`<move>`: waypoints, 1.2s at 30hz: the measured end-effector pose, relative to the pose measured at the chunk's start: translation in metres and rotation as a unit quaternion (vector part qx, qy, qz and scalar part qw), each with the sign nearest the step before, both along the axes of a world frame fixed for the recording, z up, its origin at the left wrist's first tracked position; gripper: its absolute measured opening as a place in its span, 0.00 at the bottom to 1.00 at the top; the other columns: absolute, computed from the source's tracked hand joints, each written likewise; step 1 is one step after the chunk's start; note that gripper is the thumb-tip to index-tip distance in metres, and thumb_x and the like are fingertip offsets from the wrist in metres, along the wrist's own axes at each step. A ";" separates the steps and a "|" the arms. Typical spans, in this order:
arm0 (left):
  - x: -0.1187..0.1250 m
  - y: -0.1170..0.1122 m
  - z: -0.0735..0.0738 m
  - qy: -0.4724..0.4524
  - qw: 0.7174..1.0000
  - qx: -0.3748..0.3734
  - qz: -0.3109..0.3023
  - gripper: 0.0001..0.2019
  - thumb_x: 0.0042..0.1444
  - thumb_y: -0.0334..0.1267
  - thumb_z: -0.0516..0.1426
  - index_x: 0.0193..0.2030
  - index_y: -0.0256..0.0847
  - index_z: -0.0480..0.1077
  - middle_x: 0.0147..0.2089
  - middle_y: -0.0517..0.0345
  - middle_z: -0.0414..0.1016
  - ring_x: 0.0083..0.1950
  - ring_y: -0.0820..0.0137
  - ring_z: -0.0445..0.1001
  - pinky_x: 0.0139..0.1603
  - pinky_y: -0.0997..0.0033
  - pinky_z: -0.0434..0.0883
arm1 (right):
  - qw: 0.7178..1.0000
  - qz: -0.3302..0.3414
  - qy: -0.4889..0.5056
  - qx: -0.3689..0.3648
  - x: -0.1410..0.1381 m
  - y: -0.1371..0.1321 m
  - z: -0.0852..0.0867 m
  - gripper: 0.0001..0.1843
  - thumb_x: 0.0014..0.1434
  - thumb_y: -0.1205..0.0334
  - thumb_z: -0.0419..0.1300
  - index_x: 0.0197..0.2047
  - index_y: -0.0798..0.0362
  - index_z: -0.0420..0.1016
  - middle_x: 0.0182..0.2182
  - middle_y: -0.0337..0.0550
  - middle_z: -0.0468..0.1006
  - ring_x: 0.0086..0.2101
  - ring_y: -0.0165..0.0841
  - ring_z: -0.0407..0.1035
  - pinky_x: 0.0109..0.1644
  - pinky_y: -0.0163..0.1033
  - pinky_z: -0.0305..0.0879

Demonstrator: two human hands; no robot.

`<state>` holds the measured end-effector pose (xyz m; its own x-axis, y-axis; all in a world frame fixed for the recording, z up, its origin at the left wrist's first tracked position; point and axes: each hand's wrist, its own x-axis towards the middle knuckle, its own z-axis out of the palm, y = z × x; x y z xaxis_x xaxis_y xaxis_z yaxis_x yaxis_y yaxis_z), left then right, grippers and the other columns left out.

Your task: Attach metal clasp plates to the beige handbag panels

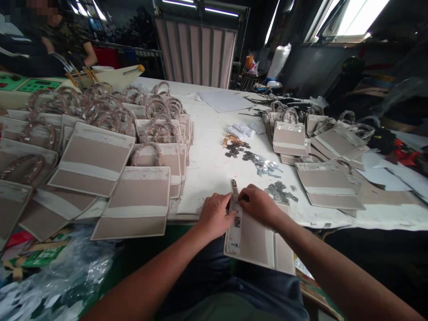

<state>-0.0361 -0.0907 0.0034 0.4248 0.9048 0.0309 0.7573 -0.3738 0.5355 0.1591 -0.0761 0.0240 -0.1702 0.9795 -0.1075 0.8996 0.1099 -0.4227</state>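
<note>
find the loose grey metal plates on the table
In the head view, the grey metal plates lie in a loose pile on the white table, just past the right hand, with a flat beige bag panel to their right.

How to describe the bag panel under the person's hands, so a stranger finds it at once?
Start at the long white table. At its near edge, between the left group and right group of panels, one panel lies under the left hand and right hand. Only it is touched, and a metal clasp sits on it.
</note>
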 end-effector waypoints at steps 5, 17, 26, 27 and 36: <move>0.010 0.033 0.013 0.046 0.996 -0.075 0.006 0.16 0.65 0.41 0.58 0.57 0.44 0.77 0.45 0.53 0.85 0.47 0.59 0.82 0.45 0.65 0.72 | 0.998 -0.035 0.045 0.002 0.005 -0.001 -0.002 0.06 0.58 0.67 0.64 0.37 0.51 0.83 0.39 0.44 0.84 0.38 0.35 0.75 0.41 0.36 0.62; 0.027 0.064 0.029 0.070 0.987 -0.146 0.008 0.05 0.53 0.39 0.65 0.37 0.44 0.82 0.41 0.54 0.85 0.43 0.60 0.81 0.38 0.68 0.67 | 0.990 -0.052 0.129 -0.012 0.015 0.000 -0.006 0.05 0.56 0.66 0.67 0.38 0.51 0.82 0.30 0.39 0.81 0.31 0.33 0.71 0.35 0.35 0.60; 0.029 0.084 0.007 -0.048 0.956 -0.288 0.034 0.04 0.51 0.35 0.69 0.34 0.39 0.82 0.24 0.61 0.77 0.25 0.70 0.72 0.28 0.72 0.66 | 0.867 -0.100 0.464 0.150 0.020 -0.017 0.025 0.16 0.66 0.47 0.67 0.47 0.51 0.81 0.25 0.36 0.75 0.23 0.31 0.69 0.29 0.37 0.67; 0.030 0.086 0.005 -0.059 0.950 -0.304 0.042 0.04 0.51 0.34 0.68 0.35 0.38 0.82 0.23 0.62 0.76 0.24 0.71 0.71 0.27 0.72 0.67 | 0.848 -0.113 0.491 0.167 0.019 -0.019 0.021 0.17 0.66 0.47 0.68 0.48 0.51 0.81 0.26 0.36 0.76 0.24 0.32 0.71 0.29 0.38 0.69; 0.032 0.090 0.003 -0.084 0.929 -0.353 0.067 0.07 0.51 0.33 0.67 0.39 0.38 0.82 0.25 0.60 0.78 0.24 0.70 0.73 0.25 0.73 0.68 | 0.604 -0.228 0.745 0.167 0.017 -0.001 -0.001 0.23 0.64 0.49 0.68 0.25 0.50 0.65 0.17 0.28 0.59 0.16 0.25 0.56 0.22 0.34 0.61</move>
